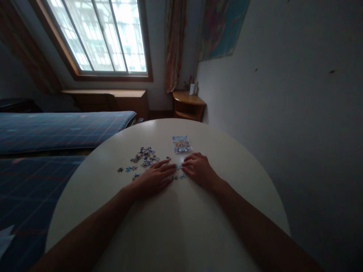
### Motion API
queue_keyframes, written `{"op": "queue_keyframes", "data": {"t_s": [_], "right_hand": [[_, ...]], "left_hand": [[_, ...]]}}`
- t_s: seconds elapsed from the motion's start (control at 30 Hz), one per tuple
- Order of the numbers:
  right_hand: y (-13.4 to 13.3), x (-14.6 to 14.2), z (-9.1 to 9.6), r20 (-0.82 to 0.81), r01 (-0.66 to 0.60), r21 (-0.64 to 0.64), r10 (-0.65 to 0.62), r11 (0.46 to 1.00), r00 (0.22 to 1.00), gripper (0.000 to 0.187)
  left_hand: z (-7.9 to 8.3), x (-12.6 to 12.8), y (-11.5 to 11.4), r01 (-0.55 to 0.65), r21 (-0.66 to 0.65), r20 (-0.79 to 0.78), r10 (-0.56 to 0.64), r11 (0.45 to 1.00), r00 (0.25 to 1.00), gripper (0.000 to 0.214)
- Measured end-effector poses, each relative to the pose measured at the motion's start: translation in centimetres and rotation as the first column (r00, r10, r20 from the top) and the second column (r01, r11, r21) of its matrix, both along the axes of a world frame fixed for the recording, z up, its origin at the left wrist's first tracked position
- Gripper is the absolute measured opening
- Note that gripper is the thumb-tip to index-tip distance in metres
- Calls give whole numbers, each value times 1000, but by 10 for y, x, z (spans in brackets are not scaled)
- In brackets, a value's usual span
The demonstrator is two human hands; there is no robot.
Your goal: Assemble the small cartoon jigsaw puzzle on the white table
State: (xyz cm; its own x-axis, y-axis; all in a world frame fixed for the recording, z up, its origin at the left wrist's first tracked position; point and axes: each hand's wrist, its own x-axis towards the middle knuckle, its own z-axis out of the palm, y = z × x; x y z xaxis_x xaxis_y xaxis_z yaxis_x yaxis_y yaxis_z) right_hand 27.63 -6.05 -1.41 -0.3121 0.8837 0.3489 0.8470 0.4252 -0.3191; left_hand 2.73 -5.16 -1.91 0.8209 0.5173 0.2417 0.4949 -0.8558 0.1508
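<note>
My left hand [155,177] lies on the white table with its fingers stretched out, their tips at some small joined jigsaw puzzle pieces [178,166]. From the other side my right hand [200,169] meets the same pieces, fingers bent and thumb and forefinger closed at their right edge; the fingertips partly cover them. Just nearer to me is a short row of pieces [178,176]. A loose heap of puzzle pieces [145,154] spreads beyond my left hand, with a few strays to its left. A colourful picture sheet [182,144] lies flat behind my hands.
The round white table [227,151] ends close to the wall on the right. A bed with a blue checked cover [62,130] stands to the left. Beyond are a wooden desk [130,93] under the window and a corner shelf [188,98].
</note>
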Motion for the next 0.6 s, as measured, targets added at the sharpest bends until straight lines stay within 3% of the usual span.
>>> {"op": "queue_keyframes", "data": {"t_s": [0.6], "right_hand": [[-5, -1, 6, -74, -37, -69, 32, 997, 997, 11]], "left_hand": [[-3, -1, 3, 17, -47, 18, -16, 999, 1000, 39]]}}
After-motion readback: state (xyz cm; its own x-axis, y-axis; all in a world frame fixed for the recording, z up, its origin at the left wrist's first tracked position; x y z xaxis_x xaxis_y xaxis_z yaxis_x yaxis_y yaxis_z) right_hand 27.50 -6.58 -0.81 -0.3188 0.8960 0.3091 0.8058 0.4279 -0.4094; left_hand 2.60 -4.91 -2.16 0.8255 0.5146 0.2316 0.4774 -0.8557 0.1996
